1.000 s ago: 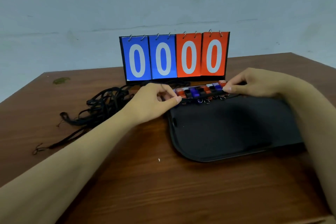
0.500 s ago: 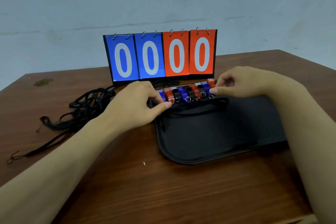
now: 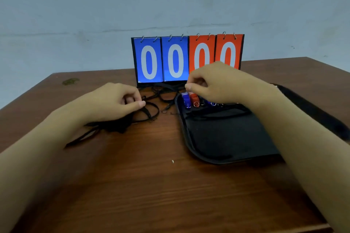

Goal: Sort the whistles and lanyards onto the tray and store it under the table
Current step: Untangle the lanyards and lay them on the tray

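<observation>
**Hands at the lanyards and the whistle row**

From the head camera we look down on a brown wooden surface with a flip scoreboard standing at its far side, two blue cards and two orange cards, each showing a zero.

Our left hand rests on the tangle of black lanyards that lies on the wood left of the tray. Its fingers are curled, with thumb and forefinger closed together at a strand; the pinch looks real, though the cord between the tips is too thin and dark for us to be sure.

The black tray sits on the right half of the surface, its near left corner rounded. Along its far edge the whistles lie in a row: a blue one at the left end, a red one just beside it, then more blue farther along, each with a small metal ring. Our right forearm covers the rest of the row.

Our right hand hovers just above the left end of that row, fingers curled and thumb meeting forefinger. We cannot tell whether it holds anything.

A dark strap lies at the far right.
</observation>
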Action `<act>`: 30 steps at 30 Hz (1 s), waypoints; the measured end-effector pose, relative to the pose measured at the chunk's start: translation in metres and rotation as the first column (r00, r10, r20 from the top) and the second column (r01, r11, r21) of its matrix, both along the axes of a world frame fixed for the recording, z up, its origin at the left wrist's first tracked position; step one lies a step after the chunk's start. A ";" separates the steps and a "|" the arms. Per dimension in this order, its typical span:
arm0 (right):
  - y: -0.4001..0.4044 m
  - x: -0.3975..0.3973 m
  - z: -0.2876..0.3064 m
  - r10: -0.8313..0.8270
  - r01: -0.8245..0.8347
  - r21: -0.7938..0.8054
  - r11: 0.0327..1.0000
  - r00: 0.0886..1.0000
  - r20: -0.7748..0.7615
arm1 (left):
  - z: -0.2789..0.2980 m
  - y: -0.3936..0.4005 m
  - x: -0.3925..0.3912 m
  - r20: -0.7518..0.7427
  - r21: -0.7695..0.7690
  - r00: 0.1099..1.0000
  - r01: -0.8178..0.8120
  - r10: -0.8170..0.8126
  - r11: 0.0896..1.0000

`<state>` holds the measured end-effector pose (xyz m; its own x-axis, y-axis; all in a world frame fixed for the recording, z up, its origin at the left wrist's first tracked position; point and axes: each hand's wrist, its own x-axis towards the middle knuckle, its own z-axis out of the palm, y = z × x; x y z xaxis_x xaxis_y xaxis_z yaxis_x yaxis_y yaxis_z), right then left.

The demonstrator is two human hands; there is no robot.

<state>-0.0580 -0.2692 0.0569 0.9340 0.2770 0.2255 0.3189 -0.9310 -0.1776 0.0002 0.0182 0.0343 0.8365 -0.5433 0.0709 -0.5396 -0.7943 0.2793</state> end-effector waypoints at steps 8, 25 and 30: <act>0.050 -0.002 -0.034 0.159 -0.148 -0.115 0.982 0.983 0.094 | -0.028 0.006 0.006 0.057 0.068 0.986 0.151 -0.155 0.986; 0.067 -0.017 -0.042 0.245 -0.260 0.347 0.901 0.966 0.087 | -0.008 -0.005 -0.025 -0.194 -0.775 0.904 0.098 -0.382 0.624; 0.069 -0.019 -0.034 0.262 -0.263 0.468 0.844 0.963 0.068 | -0.001 0.003 -0.021 -0.243 -0.846 0.859 0.039 -0.450 0.532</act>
